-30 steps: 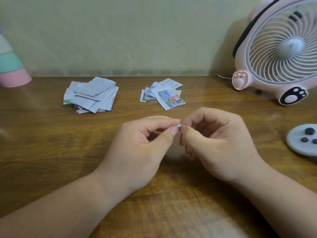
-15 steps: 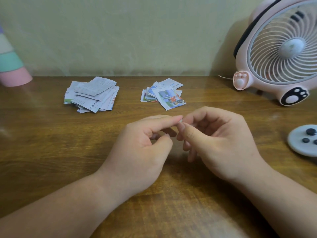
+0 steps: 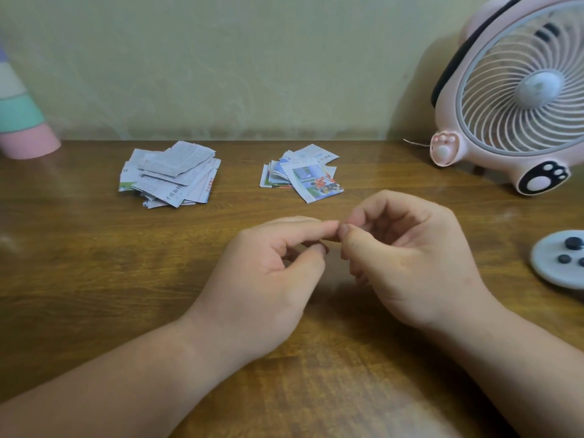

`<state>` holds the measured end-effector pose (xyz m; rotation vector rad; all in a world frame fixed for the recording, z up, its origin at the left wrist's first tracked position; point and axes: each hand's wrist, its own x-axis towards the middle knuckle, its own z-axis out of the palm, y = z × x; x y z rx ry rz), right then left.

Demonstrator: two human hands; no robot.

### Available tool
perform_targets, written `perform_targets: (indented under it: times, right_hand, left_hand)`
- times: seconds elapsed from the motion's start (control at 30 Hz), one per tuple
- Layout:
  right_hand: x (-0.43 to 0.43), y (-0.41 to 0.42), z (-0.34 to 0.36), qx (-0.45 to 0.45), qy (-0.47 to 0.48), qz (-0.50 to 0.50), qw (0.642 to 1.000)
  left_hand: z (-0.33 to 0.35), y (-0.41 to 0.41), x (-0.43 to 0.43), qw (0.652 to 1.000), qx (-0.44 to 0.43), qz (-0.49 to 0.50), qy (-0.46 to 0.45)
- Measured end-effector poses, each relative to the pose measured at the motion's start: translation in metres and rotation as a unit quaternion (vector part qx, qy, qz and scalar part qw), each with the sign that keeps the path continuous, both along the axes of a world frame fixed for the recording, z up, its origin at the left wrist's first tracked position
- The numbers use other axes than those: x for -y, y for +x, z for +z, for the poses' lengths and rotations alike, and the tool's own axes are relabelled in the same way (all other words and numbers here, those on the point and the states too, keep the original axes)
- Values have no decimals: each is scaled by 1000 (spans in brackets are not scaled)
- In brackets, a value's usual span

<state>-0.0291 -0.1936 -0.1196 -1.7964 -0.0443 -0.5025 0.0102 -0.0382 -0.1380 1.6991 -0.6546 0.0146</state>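
- Meeting fingertip to fingertip above the wooden table (image 3: 94, 263), the left hand (image 3: 268, 279) and right hand (image 3: 410, 263) hover together.
- Right thumb and forefinger press together. The left forefinger touches them, with its thumb apart below.
- Is either hand pinching anything? I cannot tell, nothing shows between the tips.
- The colour-printed paper pile (image 3: 303, 175) lies just beyond the hands, untouched.
- A text-printed paper pile (image 3: 170, 172) sits well to its left.
- A pink fan (image 3: 505, 105) stands at the far right.
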Motion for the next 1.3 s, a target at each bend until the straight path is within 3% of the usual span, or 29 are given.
perform_targets:
  times: [0.23, 0.4, 0.6, 0.8, 0.9, 1.03, 1.13, 1.3]
  right_hand:
    - [5, 1, 1, -12, 21, 19, 1000]
    - [2, -1, -5, -21, -17, 44, 999]
    - [-2, -4, 0, 1, -12, 47, 999]
    - [-4, -4, 6, -113, 65, 23, 991]
    - [-6, -3, 9, -195, 195, 58, 960]
    - [-8, -3, 17, -274, 353, 109, 888]
    - [-6, -5, 20, -295, 415, 135, 850]
    - [-5, -6, 22, -282, 464, 147, 827]
  left_hand:
    - [-1, 8, -3, 995, -81, -15, -59]
    - [-1, 12, -1, 977, -158, -9, -140]
    - [0, 8, 7, 966, -187, 28, -178]
    - [0, 9, 2, 960, -230, -47, -153]
    - [-1, 8, 2, 970, -198, -55, -127]
    - [-5, 5, -3, 991, -101, -48, -79]
    - [-4, 2, -6, 999, 3, -30, -40]
    - [-2, 3, -8, 992, 113, -43, 27]
